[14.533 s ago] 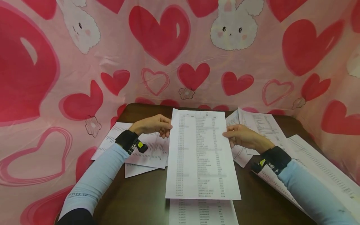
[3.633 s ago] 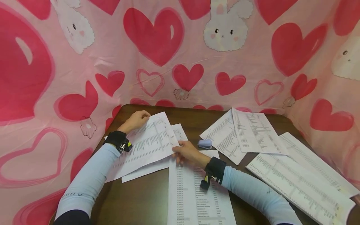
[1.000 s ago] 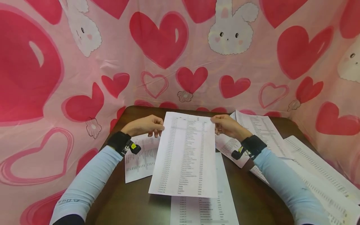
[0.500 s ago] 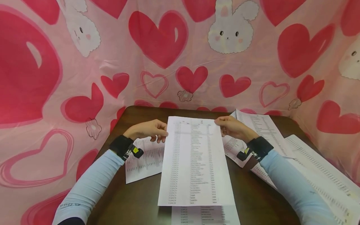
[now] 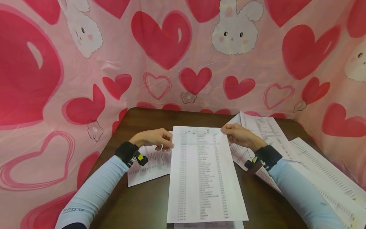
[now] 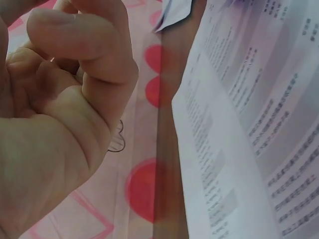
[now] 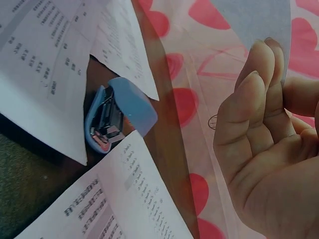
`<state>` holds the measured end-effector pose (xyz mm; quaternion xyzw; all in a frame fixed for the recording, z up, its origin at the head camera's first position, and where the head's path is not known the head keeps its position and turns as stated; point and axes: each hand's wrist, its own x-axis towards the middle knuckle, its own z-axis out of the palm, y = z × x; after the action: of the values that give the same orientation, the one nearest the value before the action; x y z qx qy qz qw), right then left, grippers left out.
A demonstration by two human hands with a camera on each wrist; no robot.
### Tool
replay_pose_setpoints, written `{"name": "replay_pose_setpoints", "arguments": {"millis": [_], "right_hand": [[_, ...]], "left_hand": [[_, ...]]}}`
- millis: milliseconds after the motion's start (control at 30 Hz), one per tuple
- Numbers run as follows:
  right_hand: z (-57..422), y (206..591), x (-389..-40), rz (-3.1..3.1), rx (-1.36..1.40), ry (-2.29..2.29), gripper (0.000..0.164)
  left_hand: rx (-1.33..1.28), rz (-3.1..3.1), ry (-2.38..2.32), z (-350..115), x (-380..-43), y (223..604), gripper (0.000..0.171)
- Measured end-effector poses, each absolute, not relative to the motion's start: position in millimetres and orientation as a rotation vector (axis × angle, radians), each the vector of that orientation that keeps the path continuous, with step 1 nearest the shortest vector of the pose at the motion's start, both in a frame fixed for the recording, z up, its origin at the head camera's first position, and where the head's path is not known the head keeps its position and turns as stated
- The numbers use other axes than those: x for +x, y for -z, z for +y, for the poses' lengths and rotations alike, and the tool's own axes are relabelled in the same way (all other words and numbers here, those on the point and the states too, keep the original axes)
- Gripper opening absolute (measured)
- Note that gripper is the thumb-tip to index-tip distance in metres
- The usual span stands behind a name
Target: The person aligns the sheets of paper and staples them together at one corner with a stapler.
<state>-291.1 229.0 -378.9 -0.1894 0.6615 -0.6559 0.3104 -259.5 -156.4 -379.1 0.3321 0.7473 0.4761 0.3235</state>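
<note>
The person's left grip point(image 5: 155, 139) pinches the left edge of a printed sheet point(image 5: 197, 175) near its top, while the right grip point(image 5: 241, 135) holds the upper right corner between thumb and fingers, the sheet raised over the bench point(image 5: 137, 203) and 1 lower page point(image 5: 208, 225). Another page point(image 5: 143, 168) lies at the left and overlapping papers point(image 5: 264, 130) at the right; a blue stapler point(image 7: 139, 104) sits among printed pages.

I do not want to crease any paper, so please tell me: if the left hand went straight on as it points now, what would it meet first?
Most likely the held printed sheet: the left hand touches its left edge; whether it would slide behind or in front is unclear.
</note>
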Motion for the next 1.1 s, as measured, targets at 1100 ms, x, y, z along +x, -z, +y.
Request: {"name": "replay_pose_setpoints", "arguments": {"millis": [1100], "right_hand": [[237.2, 406.8, -266.5, 1.806, -0.561, 1.58, 0.028]], "left_hand": [[0.863, 2.0, -1.067, -149.8, -238.2, 414.1, 0.028]]}}
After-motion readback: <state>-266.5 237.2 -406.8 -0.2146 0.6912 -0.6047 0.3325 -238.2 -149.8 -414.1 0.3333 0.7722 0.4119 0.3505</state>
